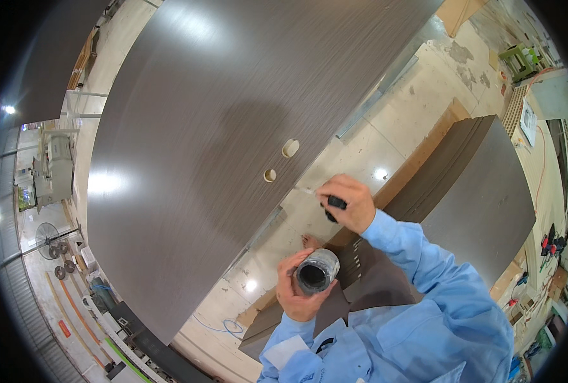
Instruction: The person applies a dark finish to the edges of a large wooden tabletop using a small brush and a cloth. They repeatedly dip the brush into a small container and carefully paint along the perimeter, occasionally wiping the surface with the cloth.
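My left hand (295, 290) is wrapped round a grey, smeared cylindrical jar (322, 262). The jar's mouth is uncovered and its inside looks dark. Above and to the right of it, my right hand (351, 201) grips a small black-handled tool (336, 202); a pale, blurred tip seems to stick out toward the panel, and its exact kind cannot be told. That tip is close to the near edge of a large dark brown wood-grain panel (201, 166). Two round holes are cut in this panel, a larger hole (290, 148) and a smaller hole (270, 175).
To my right lies a stack of dark panels (482, 185) with brown cardboard (459, 115) along its side. Pale tiled floor (392, 134) shows between stack and panel. A standing fan (46, 241) is at far left; a green stool (519, 62) stands at far right.
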Motion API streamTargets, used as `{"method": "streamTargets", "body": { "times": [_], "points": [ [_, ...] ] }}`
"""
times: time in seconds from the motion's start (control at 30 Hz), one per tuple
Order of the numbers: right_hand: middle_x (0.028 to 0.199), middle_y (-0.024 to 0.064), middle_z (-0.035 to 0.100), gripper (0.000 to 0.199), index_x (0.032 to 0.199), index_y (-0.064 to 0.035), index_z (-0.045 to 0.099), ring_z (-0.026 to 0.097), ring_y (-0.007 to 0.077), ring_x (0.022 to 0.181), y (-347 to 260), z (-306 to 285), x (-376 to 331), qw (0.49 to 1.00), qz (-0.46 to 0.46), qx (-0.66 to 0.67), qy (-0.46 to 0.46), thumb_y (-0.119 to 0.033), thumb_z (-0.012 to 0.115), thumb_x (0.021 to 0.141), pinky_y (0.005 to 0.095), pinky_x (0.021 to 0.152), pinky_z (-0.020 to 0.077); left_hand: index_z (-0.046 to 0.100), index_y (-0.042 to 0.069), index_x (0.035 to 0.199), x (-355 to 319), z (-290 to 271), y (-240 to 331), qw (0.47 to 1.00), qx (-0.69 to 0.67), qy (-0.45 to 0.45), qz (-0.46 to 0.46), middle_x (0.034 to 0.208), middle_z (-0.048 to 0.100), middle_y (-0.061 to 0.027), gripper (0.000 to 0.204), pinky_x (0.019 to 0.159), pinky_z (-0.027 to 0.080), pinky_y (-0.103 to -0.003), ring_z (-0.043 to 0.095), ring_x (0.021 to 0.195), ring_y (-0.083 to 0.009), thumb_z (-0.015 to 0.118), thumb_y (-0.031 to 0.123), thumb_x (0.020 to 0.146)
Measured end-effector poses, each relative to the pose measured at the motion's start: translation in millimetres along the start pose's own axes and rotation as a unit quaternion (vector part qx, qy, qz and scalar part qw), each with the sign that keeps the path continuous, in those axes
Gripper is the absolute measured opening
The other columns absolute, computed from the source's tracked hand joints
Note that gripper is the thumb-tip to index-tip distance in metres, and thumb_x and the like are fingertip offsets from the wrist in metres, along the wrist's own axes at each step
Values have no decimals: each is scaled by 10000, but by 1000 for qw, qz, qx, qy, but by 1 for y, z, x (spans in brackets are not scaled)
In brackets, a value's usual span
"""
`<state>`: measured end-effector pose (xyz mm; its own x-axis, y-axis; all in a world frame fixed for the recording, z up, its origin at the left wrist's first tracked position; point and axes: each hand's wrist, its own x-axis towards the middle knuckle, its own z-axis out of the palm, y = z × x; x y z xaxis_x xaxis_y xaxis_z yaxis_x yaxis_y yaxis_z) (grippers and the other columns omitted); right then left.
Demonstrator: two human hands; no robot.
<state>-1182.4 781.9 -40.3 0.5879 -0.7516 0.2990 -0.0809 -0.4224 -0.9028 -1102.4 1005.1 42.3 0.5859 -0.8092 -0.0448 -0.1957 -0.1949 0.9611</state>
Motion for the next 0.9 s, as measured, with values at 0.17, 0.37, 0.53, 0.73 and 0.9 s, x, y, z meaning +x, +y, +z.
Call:
{"method": "streamTargets", "body": {
  "times": [0.17,0.37,0.53,0.73,0.9],
  "points": [
    [885,109,701,143,1015,-25,748,691,277,810,-2,6,-14,986,108,-9,129,43,761,890,350,739,553,564,42,1342,-14,-33,-10,1000,-17,9,6,1347,643,-175,769,1102,511,-438,624,1292,-310,972,95,693],
    [908,108,709,218,952,-89,747,693,327,871,-14,36,-19,999,-7,-51,5,0,824,769,401,764,571,569,35,1337,-25,-68,-22,1000,-23,1,-7,1362,659,-173,768,1133,491,-432,633,1290,-288,986,104,696],
    [882,120,701,132,968,-26,754,691,293,810,-59,68,-37,998,55,35,-2,25,787,851,371,738,559,572,26,1342,-23,-102,-22,1000,26,10,6,1368,660,-166,760,1131,494,-417,639,1287,-268,985,97,707],
    [884,116,710,71,975,2,750,701,229,818,-52,46,-12,988,81,6,129,4,762,905,343,757,546,574,22,1352,-18,-143,-15,997,-8,81,-6,1358,662,-152,739,1126,498,-404,644,1262,-256,965,97,729],
    [927,133,750,79,983,-26,758,734,278,858,-43,38,-7,976,78,-94,179,-72,776,922,373,793,570,576,22,1349,-28,-167,-21,993,-11,113,21,1349,659,-159,725,1114,503,-406,645,1253,-258,955,114,738]
  ]
}}
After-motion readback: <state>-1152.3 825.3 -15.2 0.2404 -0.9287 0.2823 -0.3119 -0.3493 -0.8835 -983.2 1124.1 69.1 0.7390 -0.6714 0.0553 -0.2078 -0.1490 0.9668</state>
